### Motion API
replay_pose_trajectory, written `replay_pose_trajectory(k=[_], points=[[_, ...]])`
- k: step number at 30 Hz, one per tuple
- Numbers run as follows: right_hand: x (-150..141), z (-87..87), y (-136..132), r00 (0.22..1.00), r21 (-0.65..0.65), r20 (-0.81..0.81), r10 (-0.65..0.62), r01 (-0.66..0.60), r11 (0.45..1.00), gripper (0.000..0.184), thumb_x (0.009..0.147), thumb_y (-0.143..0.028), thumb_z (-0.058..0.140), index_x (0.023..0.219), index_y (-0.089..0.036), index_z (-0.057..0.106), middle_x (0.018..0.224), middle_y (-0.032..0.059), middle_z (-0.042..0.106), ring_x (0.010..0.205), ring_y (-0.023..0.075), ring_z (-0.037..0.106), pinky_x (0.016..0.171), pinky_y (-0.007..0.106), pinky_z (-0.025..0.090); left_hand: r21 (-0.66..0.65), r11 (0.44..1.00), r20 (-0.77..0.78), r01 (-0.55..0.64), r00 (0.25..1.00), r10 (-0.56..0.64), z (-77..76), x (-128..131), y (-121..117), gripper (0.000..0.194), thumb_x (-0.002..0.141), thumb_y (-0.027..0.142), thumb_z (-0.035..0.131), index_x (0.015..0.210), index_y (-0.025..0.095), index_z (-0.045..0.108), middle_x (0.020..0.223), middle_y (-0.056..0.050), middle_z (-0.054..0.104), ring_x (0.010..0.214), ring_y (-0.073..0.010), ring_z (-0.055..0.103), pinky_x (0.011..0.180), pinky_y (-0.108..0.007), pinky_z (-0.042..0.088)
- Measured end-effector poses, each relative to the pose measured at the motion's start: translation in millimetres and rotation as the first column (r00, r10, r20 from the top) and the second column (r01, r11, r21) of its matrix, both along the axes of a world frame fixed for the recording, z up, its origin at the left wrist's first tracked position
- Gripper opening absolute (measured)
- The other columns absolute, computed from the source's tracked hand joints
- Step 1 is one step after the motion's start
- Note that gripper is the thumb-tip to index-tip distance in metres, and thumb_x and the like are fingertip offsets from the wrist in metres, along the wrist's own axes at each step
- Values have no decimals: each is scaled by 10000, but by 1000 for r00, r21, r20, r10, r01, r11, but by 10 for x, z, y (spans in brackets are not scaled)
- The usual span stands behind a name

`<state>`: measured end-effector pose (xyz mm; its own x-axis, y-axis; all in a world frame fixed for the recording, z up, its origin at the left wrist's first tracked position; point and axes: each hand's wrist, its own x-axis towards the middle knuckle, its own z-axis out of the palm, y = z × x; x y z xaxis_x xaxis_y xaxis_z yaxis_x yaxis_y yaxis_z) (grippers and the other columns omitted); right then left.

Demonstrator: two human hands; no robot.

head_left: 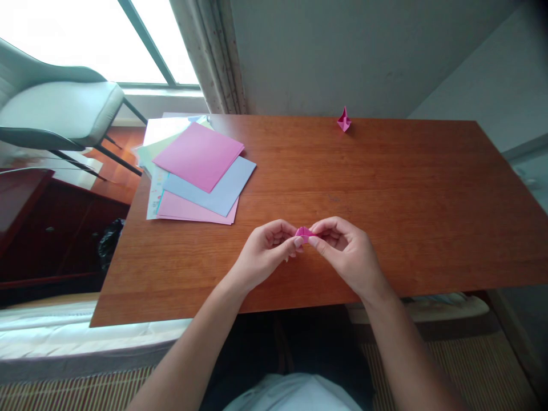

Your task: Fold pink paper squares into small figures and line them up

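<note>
Between my two hands is a small folded piece of pink paper (304,232), held just above the front part of the wooden table (385,194). My left hand (269,248) pinches its left end between thumb and fingers. At the other end, my right hand (342,248) grips it the same way, thumb toward me. The fingertips cover parts of the paper, so its full shape is hidden. A finished-looking pink origami figure (344,121) with an upright point stands near the table's back edge.
On the table's left lie stacked sheets: a pink sheet (199,155) on top, a light blue sheet (218,185) and a paler pink sheet (197,211) below. A white chair (60,108) stands beyond the left edge, by the window. A curtain (214,57) hangs behind.
</note>
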<state>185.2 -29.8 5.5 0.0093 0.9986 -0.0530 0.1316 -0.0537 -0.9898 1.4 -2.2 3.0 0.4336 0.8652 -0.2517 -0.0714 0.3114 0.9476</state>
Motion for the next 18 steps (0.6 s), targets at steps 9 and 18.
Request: replay_pose_trajectory(k=[9,18], points=[[-27,-3,2,1000,9,-18,7,-7,1000,148,854,-328,755,887,-210,671,905,49,711,859,195,694,767,319,604,4,999,-19,-34,999,34,0,11,-10,300,849,408,764,891,126,669,780,-37,688,686,-121,621,586,-212,464],[-23,14,19,995,37,95,30,-34,999,104,898,-317,696,892,-213,686,923,52,713,850,194,679,761,316,578,5,997,-12,-83,996,83,25,32,-6,302,830,405,784,864,133,658,747,-29,682,658,-114,601,567,-206,451]])
